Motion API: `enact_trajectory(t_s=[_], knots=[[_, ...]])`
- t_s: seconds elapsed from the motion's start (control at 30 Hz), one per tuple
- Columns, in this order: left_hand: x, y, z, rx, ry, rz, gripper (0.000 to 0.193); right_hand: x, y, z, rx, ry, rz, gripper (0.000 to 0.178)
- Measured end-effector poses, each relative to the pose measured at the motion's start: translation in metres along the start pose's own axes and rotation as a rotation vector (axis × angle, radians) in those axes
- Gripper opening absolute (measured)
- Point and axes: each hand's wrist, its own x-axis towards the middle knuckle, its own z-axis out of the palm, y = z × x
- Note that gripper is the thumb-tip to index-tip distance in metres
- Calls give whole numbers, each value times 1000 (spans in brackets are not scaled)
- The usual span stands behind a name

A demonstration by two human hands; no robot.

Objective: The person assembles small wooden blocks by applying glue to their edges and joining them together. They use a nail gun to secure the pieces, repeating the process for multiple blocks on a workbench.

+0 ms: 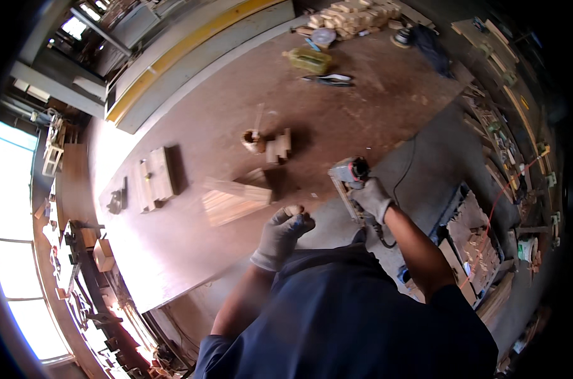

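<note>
My right hand [372,199], in a pale work glove, grips a nail gun [349,170] with a grey body and a dark, red-ringed end. It hangs just off the table's near edge. My left hand [280,237], also gloved, is raised with its fingers curled in; whatever it may hold is hidden. Beyond it a striped wooden piece [236,203] lies on the brown worktable [217,139]. Small stepped wood blocks [278,147] and a round brown container [253,141] stand farther back. To the left is a joined wooden board [155,179].
A dark tool [117,198] lies at the table's left. Toward the far end are a yellowish container [308,60], black-handled tools [331,80], a heap of wood pieces [356,16] and a dark cloth [432,50]. A black hose [410,161] trails at right, near a crate of scraps [473,237].
</note>
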Motion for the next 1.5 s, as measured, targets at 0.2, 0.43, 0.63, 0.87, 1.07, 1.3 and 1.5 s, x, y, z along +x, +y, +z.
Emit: enact_trajectory(t_s=[0.2, 0.43, 0.63, 0.87, 1.07, 1.3, 1.5], knots=[[-44, 102, -139, 377, 400, 25, 30, 27, 1, 73, -108, 254, 111, 9], [-67, 151, -285, 576, 739, 17, 45, 31, -9, 91, -274, 292, 180, 5], [-38, 147, -269, 940, 498, 382, 11, 27, -26, 91, -331, 286, 236, 27], [3, 167, -165, 1342, 182, 609, 7, 19, -38, 90, -345, 301, 243, 21], [34, 156, -140, 1496, 197, 597, 23, 12, -48, 89, -297, 259, 262, 31], [65, 147, -100, 1953, -243, 600, 73, 0, -69, 80, -358, 135, 249, 29], [99, 123, -85, 2100, -509, 465, 81, -1, -74, 75, -247, 28, 292, 35]])
